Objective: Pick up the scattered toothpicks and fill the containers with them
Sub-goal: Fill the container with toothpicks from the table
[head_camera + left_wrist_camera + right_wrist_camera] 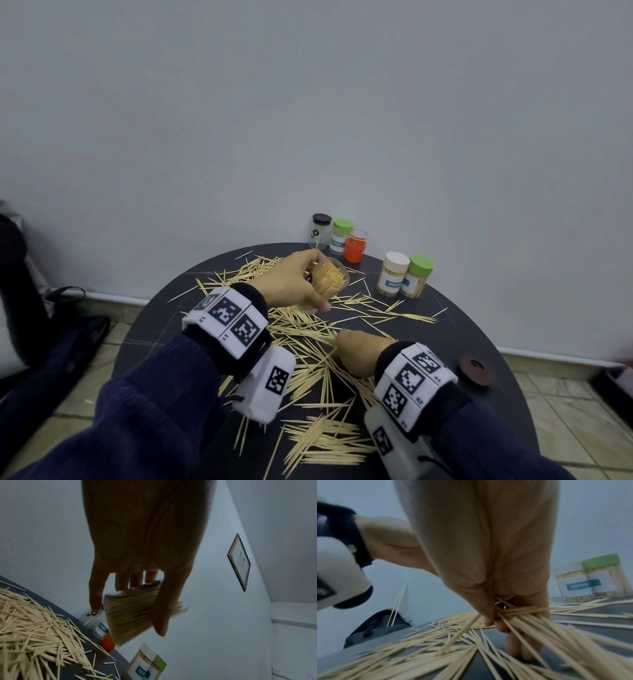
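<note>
The left hand (291,282) holds a clear open container (329,284) lifted off the bench (479,329), its grip wrapped round the container's wall: fingers (96,595) on one side, thumb on the other. The container is tilted and packed nearly full with toothpicks standing on end. Beyond this grip, at the far edge of the bench by the wall, stand a black-lidded clear jar (321,230), a green-lidded jar (341,236) and an orange jar (356,246), close together.

Below and between the two grips, loose toothpicks (318,373) lie strewn thickly over the dark round bench.

The right hand (359,354) is down on that pile, its grip pinched round a bunch of toothpicks (518,615) that fan out from between thumb and fingers; the fingertips reach the bench surface. Beyond and to the right of this grip stand a white-lidded jar (394,278) and a second green-lidded jar (417,281), touching, both filled with toothpicks. Farther right, near the bench edge, lies a brown round lid (474,370).
</note>
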`<state>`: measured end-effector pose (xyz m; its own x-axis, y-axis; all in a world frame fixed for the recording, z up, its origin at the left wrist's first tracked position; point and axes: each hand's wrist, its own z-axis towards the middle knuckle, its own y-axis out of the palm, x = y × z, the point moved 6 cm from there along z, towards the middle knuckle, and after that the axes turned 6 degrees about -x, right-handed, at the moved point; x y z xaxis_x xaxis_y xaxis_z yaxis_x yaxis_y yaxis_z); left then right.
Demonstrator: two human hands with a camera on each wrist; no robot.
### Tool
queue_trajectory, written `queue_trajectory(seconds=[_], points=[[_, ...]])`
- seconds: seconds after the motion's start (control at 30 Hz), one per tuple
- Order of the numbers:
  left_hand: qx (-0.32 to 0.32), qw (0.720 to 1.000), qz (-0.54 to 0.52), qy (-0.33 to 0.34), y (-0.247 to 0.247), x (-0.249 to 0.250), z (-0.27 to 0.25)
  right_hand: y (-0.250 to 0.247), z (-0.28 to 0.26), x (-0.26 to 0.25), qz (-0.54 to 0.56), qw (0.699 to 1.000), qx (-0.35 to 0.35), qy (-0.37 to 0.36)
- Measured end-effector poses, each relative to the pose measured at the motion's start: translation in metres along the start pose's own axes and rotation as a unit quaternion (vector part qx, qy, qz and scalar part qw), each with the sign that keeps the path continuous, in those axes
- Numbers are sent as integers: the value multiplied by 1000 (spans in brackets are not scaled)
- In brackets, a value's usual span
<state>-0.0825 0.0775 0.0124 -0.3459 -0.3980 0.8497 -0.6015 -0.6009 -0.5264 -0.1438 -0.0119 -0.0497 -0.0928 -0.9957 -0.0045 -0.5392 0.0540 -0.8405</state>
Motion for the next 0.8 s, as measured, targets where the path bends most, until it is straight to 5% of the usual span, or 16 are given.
queue_trajectory(seconds=[0.17,0.37,0.63,0.8], points=[[8,1000,-17,6,-3,-1,1,-4,10,12,172,984,5,-45],[25,999,-21,12,-7,-2,3,-18,20,28,399,910,63,-90],[28,999,-16,-7,-5,-6,4,-53,18,50,701,651,213,-200],[-4,1000,-12,-26,4,-9,4,-95,-8,54,735,546,301,-269]])
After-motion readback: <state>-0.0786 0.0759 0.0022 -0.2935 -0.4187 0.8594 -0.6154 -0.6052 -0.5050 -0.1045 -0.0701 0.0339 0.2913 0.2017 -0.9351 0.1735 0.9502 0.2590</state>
